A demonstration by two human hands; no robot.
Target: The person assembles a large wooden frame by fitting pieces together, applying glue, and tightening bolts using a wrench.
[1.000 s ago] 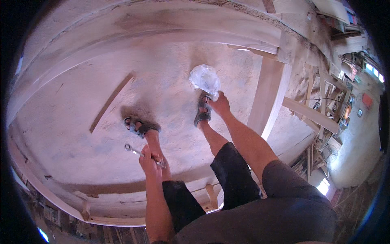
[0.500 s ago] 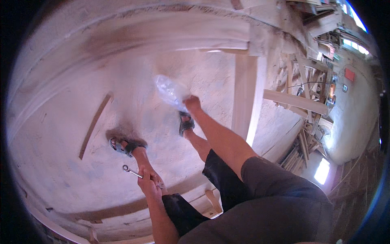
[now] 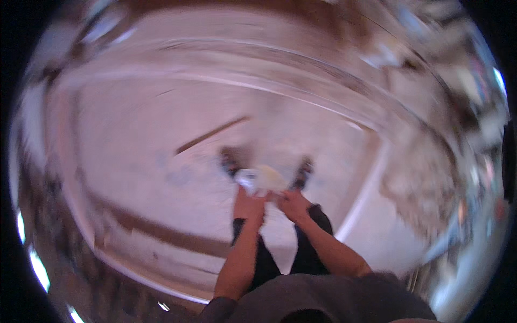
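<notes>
My left hand (image 3: pixel 249 208) and my right hand (image 3: pixel 294 204) are close together in front of my legs, both closed, with the fingertips nearly meeting. Between and just beyond them is a clear plastic bag (image 3: pixel 271 178), smeared by motion and pale yellowish in the middle. Its shiny left part lies just above my left hand. The fingers of both hands pinch its near edge. Blur keeps me from making out the wrench that was in my left hand.
Around my feet runs a large pale wooden frame, its right rail (image 3: pixel 362 185) nearest me. A thin brown wooden strip (image 3: pixel 212 134) lies on the dusty floor (image 3: pixel 134 134) inside it. Blurred clutter lines the right side.
My view has turned, and the scene has swung round. My right hand has drawn the plastic bag back toward me, and my left hand has come up beside it. The wrench no longer shows clearly.
</notes>
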